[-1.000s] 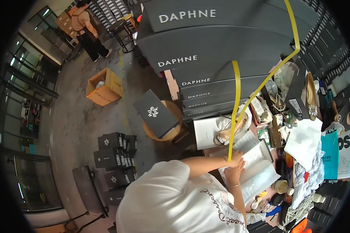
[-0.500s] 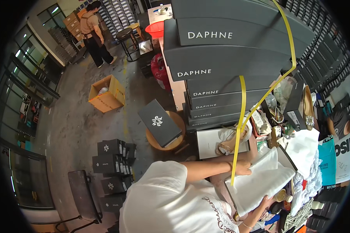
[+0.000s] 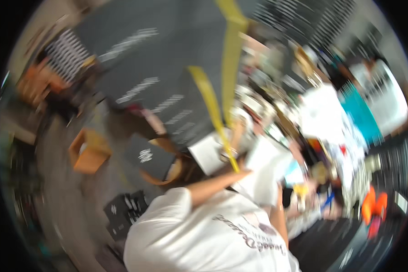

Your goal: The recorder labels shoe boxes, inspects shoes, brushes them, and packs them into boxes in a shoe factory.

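Heavy blur covers the view. A white sheet (image 3: 264, 165), like wrapping paper or cloth, lies between my two hands. My left hand (image 3: 242, 175) is at its left edge; its fingers are smeared, so their grip does not show. At the right lower edge of the sheet is my right hand (image 3: 279, 194), whose fingers are partly hidden by it and blurred. A white box panel (image 3: 206, 153) with a strappy sandal (image 3: 227, 153) at its right side is just beyond my left hand. A yellow strap (image 3: 208, 97) hangs down close to that hand.
Stacked dark grey shoe boxes (image 3: 167, 59) rise beyond my left arm. A dark box (image 3: 152, 156) rests on a round wooden stool (image 3: 179, 174). An open carton (image 3: 89, 152) stands on the floor. White cloth (image 3: 322, 111) and a teal bag (image 3: 360, 113) are at the right.
The whole view has swung, so the boxes, sheet and hands appear further left and the scene is smeared. Both hands remain at the white sheet. Orange items now show at the right.
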`<action>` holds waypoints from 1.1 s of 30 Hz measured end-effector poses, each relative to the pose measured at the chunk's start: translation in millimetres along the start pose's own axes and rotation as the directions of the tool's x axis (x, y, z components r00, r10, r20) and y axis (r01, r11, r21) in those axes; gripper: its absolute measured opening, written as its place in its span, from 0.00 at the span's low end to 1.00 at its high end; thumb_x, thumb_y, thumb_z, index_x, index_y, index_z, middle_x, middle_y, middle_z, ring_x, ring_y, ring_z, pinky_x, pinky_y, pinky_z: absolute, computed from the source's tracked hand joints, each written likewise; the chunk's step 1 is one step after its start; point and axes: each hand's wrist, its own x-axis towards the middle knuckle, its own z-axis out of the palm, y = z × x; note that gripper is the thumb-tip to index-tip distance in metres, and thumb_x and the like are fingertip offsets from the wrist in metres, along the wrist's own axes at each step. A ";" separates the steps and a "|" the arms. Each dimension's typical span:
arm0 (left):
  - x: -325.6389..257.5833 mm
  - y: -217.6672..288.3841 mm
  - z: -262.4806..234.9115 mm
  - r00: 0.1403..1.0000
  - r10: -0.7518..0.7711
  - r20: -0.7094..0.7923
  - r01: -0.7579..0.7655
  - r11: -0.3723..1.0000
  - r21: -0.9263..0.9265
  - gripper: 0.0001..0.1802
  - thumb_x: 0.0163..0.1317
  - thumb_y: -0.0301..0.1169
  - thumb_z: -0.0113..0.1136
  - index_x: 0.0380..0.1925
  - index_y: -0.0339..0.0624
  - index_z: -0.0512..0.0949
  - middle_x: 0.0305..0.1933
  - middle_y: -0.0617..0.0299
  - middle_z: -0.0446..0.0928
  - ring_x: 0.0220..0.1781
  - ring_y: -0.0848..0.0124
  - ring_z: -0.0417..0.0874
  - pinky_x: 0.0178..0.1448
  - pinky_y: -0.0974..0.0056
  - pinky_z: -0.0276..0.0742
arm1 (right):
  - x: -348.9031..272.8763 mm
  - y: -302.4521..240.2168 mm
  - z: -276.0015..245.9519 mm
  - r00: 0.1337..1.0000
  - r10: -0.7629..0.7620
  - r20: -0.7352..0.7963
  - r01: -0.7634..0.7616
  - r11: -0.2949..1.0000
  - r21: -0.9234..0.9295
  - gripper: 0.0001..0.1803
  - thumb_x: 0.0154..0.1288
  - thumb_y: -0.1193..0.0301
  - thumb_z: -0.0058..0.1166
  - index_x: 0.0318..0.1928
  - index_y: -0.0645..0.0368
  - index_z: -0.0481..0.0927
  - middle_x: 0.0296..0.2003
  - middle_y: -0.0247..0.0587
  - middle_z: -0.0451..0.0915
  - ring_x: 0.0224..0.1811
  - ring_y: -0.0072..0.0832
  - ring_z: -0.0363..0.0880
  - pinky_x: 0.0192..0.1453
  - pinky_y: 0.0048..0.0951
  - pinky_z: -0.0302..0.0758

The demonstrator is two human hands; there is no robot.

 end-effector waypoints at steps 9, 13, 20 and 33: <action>-60.7 117.8 -35.5 0.714 0.377 0.590 -0.694 0.491 0.526 0.25 0.56 0.31 0.60 0.54 0.33 0.71 0.62 0.45 0.65 0.69 0.49 0.59 0.71 0.43 0.53 | -125.4 -84.7 -74.9 0.854 -0.402 -0.330 0.012 0.649 -0.761 0.24 0.59 0.67 0.59 0.54 0.65 0.73 0.50 0.57 0.75 0.53 0.50 0.73 0.55 0.42 0.71; -60.5 125.6 -26.8 0.612 0.399 0.682 -0.773 0.483 0.411 0.23 0.56 0.31 0.60 0.51 0.34 0.73 0.59 0.46 0.69 0.67 0.51 0.63 0.70 0.44 0.55 | -157.5 -54.1 -146.3 0.667 -0.322 -0.672 -0.463 0.528 -0.712 0.42 0.55 0.57 0.63 0.66 0.62 0.60 0.56 0.58 0.72 0.59 0.55 0.69 0.61 0.45 0.67; -64.3 182.9 -32.6 0.583 0.628 0.516 -0.715 0.698 -0.040 0.25 0.55 0.29 0.63 0.54 0.34 0.72 0.56 0.43 0.71 0.60 0.49 0.71 0.63 0.57 0.69 | -139.6 19.4 -189.7 0.610 -0.107 -0.785 -0.491 0.726 -0.481 0.39 0.54 0.63 0.58 0.65 0.68 0.62 0.54 0.61 0.74 0.56 0.47 0.75 0.59 0.37 0.71; -40.3 221.2 -24.5 0.824 -0.070 0.562 0.566 0.158 -0.809 0.27 0.58 0.36 0.58 0.58 0.46 0.69 0.57 0.58 0.72 0.58 0.61 0.74 0.64 0.52 0.68 | -134.0 -178.4 -37.9 0.836 -0.488 0.252 0.430 0.296 -0.853 0.19 0.53 0.72 0.58 0.48 0.50 0.80 0.45 0.42 0.78 0.50 0.36 0.75 0.62 0.44 0.62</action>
